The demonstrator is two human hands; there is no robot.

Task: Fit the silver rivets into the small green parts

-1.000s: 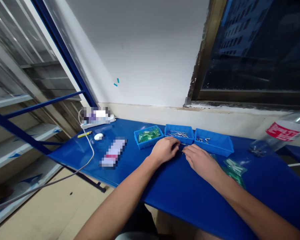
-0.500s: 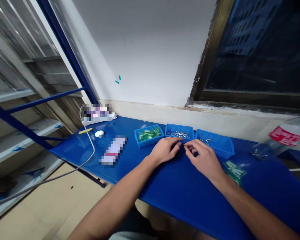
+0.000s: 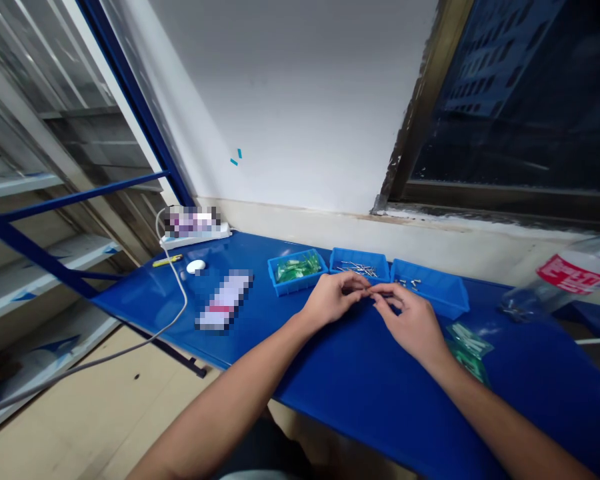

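Head | left hand + right hand | fingertips together, backs upward

Deep-blue table, brighter blue bins, green packets, silvery pins, red-and-white bottle label

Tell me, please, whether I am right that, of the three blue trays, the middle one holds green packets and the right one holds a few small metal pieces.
Not quite: the head view shows thin metal rods in the middle tray, while green packets lie in the left tray. The right tray does hold small metal pieces.
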